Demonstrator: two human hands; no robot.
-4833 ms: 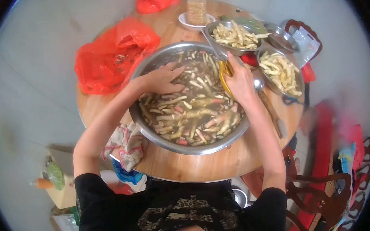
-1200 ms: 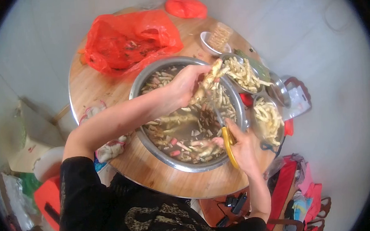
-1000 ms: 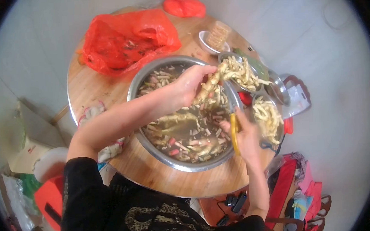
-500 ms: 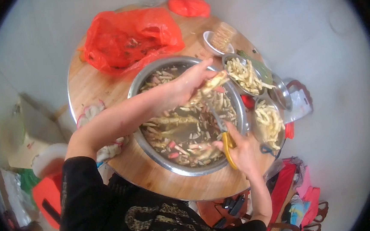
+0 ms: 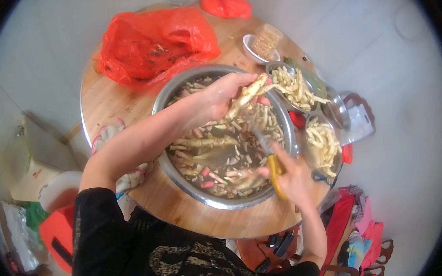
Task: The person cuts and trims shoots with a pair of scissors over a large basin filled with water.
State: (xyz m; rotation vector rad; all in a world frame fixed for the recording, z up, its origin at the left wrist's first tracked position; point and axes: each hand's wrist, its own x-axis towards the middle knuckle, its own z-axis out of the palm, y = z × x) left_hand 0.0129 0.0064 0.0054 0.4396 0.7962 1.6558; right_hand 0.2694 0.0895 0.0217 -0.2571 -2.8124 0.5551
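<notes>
My left hand [image 5: 230, 93], over a wide metal basin [image 5: 163, 160], is closed around a knobby pale-yellow root that looks like young ginger [image 5: 246, 96]. My right hand [image 5: 294, 179] grips yellow-handled scissors [image 5: 274, 172] at the basin's right side. Their blurred blades point up and left, just below the held root; whether they touch it I cannot tell. Cloudy water in the basin holds many cut pieces, some pink-tipped, and a larger branching root [image 5: 206, 142].
Two metal bowls of pale finger-like pieces [image 5: 292, 88] [image 5: 323, 146] stand right of the basin. A red plastic bag [image 5: 158, 47] lies behind it, with a smaller red bag [image 5: 226, 4] farther back. A white bowl [image 5: 249, 42] and a glove-like cloth [image 5: 129, 180] are also on the round table [image 5: 185, 215].
The held root has turned and tilted more upright in my left hand. My right hand and the scissors have shifted slightly right, with the blades drawn a little away from the root.
</notes>
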